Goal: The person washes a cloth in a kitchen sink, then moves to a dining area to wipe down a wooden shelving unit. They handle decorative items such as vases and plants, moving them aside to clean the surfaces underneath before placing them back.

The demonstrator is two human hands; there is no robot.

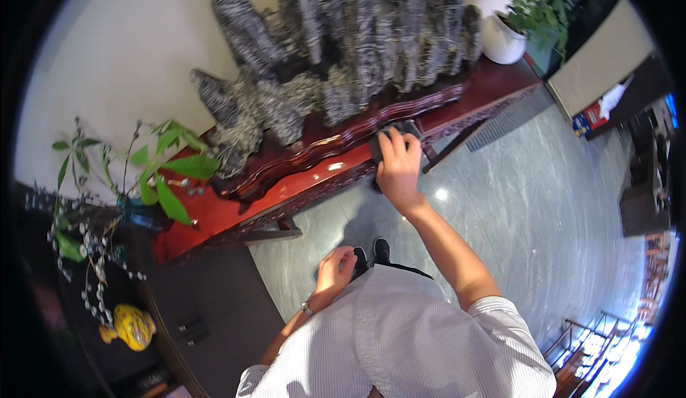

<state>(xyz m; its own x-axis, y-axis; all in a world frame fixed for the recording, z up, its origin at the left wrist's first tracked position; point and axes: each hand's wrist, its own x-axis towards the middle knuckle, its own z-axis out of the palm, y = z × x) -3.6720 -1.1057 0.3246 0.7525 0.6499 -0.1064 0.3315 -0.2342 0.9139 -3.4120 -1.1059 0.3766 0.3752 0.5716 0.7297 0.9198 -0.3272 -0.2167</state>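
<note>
My right hand [399, 167] reaches out to the front edge of a long red wooden table [316, 175], its fingers closed on a dark cloth [377, 149] that lies against the tabletop. Just behind it runs the wavy, glossy wooden base [327, 143] of a large grey rock ornament [364, 33] with upright spikes. My left hand [336, 270] hangs near my waist above the floor, fingers loosely curled, with nothing seen in it; a wristwatch [307, 308] is on that wrist.
A white pot [502, 40] with a green plant stands at the table's right end. Leafy branches in a dark blue vase [142, 214] are at the left end. A yellow vase [134, 327] and dark cabinet [214, 296] are at lower left; a tissue box [589, 119] is at right.
</note>
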